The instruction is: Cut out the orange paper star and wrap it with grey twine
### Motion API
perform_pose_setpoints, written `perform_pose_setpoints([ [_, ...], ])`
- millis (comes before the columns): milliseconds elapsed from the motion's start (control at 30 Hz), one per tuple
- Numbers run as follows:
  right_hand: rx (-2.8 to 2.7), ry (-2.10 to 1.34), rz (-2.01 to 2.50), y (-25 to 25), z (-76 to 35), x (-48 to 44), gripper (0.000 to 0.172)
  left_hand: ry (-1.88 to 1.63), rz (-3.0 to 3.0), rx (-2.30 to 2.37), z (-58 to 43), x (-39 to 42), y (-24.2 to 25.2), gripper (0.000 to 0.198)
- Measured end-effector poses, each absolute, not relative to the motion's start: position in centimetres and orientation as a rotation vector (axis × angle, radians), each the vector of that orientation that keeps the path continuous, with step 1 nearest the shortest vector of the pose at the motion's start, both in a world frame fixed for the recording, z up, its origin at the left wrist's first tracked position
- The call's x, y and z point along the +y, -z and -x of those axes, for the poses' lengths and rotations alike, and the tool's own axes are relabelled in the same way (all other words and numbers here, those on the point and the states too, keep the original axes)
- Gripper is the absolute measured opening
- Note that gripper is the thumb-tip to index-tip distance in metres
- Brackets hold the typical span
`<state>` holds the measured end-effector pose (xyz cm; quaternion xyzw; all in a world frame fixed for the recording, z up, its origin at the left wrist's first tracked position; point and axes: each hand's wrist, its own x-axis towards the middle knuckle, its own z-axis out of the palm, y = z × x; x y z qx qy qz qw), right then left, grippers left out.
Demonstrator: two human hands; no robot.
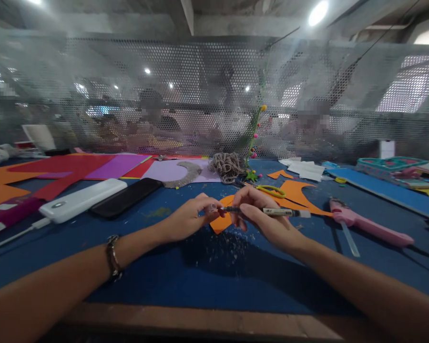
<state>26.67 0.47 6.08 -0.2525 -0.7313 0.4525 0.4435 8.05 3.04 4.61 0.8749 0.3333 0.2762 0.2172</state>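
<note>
A white device [84, 200] with a cable [41, 223] lies just beside a black phone [127, 196].

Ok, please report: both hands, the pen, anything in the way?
Right hand holding pen. Left hand at its dark end. Orange paper beneath. Pink glue gun aside, right.

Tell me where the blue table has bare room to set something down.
Bare table lies between left forearm and right forearm, nearer than the pale scraps; another patch separates left forearm and power bank. Crowded: beyond the pen, with yarn and orange paper.
</note>
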Motion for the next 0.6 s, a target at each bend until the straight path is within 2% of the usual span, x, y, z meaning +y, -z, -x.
perform_pose_setpoints([
  [200,-1.931,-1.038,0.717,-6.2,-26.8,0.5,0.003,-0.730,-2.688,0.776,-8.2,2.6,-4.8,0.026],
  [367,-2.033,-0.947,0.790,-5.9,-26.4,0.1,0.005,-0.557,-2.842,0.975,-8.4,2.1,-4.7,0.026],
  [467,-2.031,-0.856,0.821,-5.7,-26.0,-0.3,0.011,-0.494,-2.867,1.058,-8.4,1.7,-4.7,0.028],
  [600,-2.083,-0.964,0.829,-5.6,-26.0,-0.5,0.020,-0.598,-2.790,1.027,-8.4,1.4,-4.7,0.031],
])
